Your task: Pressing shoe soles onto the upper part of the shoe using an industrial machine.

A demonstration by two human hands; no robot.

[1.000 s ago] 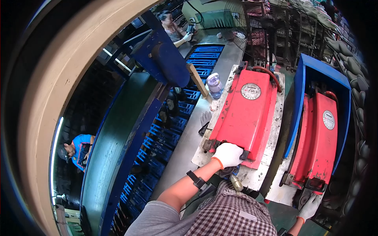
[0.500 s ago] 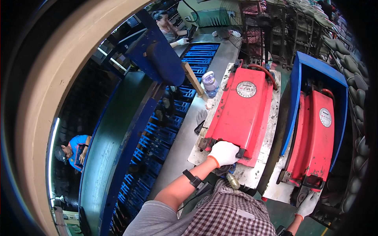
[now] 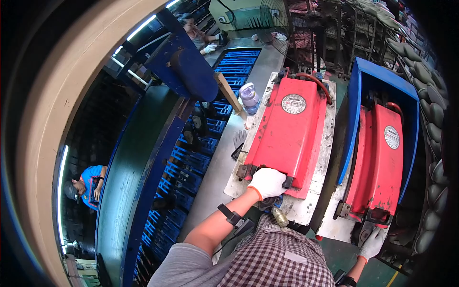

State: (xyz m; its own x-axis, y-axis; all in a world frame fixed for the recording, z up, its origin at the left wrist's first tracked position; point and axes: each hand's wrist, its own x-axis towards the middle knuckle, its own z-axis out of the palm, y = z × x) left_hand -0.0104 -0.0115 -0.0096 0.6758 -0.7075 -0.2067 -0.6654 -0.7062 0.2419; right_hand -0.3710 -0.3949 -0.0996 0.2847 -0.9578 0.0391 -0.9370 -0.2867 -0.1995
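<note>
Head view: the left hand [image 3: 267, 183], in a white glove, rests on the near edge of the red mould cover [image 3: 287, 131] lying on its pale base plate [image 3: 321, 162], fingers curled over the rim by a black latch. The right hand [image 3: 372, 241], also gloved, sits at the black handle [image 3: 364, 233] below the second red mould [image 3: 380, 162] inside a blue frame [image 3: 356, 105]; whether its fingers clamp the handle I cannot tell. A clear bottle [image 3: 249, 97] stands on the steel desk [image 3: 217, 167] just left of the cover.
</note>
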